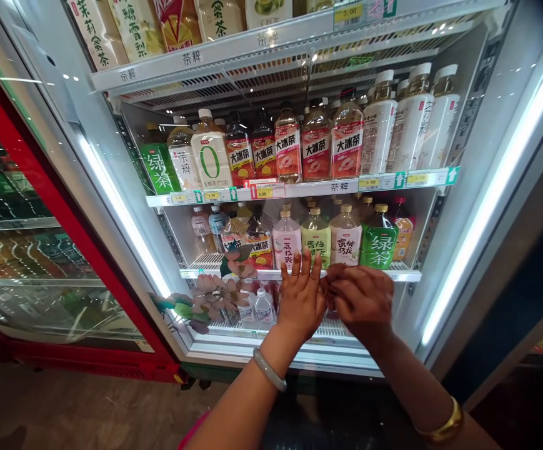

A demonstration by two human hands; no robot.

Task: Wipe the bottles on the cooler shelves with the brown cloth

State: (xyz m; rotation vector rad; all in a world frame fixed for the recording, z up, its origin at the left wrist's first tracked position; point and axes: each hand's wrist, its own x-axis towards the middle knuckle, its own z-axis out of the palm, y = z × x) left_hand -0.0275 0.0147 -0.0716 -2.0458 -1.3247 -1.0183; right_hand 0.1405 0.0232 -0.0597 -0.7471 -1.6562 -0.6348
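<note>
My left hand (302,294) is raised in front of the lower shelves of a lit drinks cooler, palm away from me, fingers stretched and apart. Beside it on the right, my right hand (365,297) has its fingers curled in, with the fingertips close to the left thumb. Whatever those fingertips may pinch is hidden. Past the hands stand a pink-labelled bottle (287,236), a yellow-green bottle (315,232), a peach-coloured bottle (345,231) and a green bottle (380,236). Neither hand grips a bottle.
Rows of tea bottles (287,147) fill the middle shelf, above a price-tag rail (308,189). Pink flower shapes with leaves (224,294) overlap the lower left shelves. A red-framed cooler door (72,206) stands at left. A bright light strip (482,206) runs down the right side.
</note>
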